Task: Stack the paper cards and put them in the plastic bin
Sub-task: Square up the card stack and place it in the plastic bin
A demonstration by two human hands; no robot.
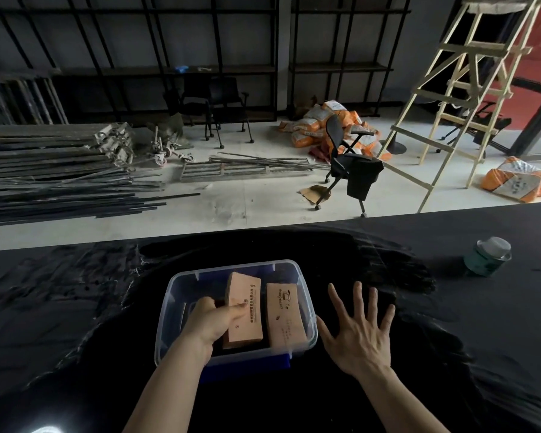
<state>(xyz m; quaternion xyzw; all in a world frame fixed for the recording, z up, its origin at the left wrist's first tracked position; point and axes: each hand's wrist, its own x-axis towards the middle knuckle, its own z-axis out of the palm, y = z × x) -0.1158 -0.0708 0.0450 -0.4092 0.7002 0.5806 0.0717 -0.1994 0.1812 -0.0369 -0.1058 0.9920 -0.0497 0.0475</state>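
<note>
While the right hand (pixel 358 332) hovers splayed and empty beside the plastic bin (pixel 306 310) on the black counter (pixel 450 354), the left hand (pixel 214 321) grips one stack of paper cards (pixel 244 310) inside it, a second stack (pixel 283 317) alongside.

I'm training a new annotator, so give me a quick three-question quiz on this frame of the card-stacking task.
1. True or false: the left hand grips a stack of paper cards inside the plastic bin.
2. How many card stacks show in the bin? A) one B) two C) four
3. Fill in: the right hand is spread ____ over the black table cover, right of the bin.

Key: 1 true; 2 B, the held stack and a second stack beside it; 3 open, holding nothing.
</note>
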